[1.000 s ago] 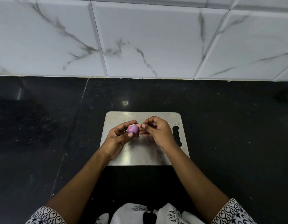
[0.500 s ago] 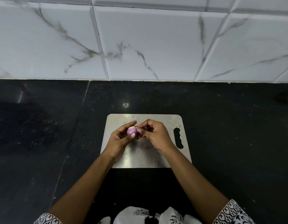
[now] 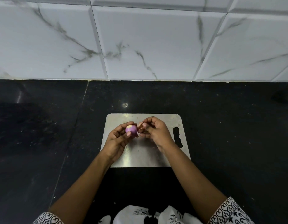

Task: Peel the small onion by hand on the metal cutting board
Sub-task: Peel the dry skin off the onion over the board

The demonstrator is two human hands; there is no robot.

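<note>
Since half a second earlier, the right hand (image 3: 156,133) had drawn slightly away from the small onion (image 3: 131,129), its fingertips pinched on a coppery strip of peel (image 3: 140,126) that had not shown before. Still cupped in the left hand (image 3: 117,139), thumb and fingers closed around it, the onion was held above the metal cutting board (image 3: 143,152), more pale flesh showing on top.

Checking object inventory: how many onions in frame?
1. The small onion is held in the left hand above the metal cutting board; the right hand pinches a strip of skin beside it. None elsewhere; the hands could hide scraps.
</note>
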